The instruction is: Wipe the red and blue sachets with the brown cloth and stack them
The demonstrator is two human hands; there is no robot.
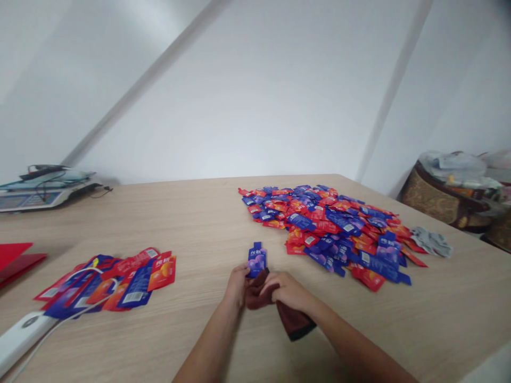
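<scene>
A blue packet (256, 260) with purple fruit printed on it lies upright in view near the middle of the wooden table. My left hand (238, 284) is closed on the packet's lower left edge. My right hand (285, 289) is closed around a dark brown cloth (295, 319), which is bunched against the packet's lower part and hangs down to the right, ending in a black edge. The cloth covers the bottom of the packet and some of my left fingertips.
Red and blue packets form a large pile (331, 218) at the right, with a grey glove (431, 242) beside it. More packets (131, 279) lie at the left near a white device (26, 338) with a cable. A scale (43, 197) stands at the back left.
</scene>
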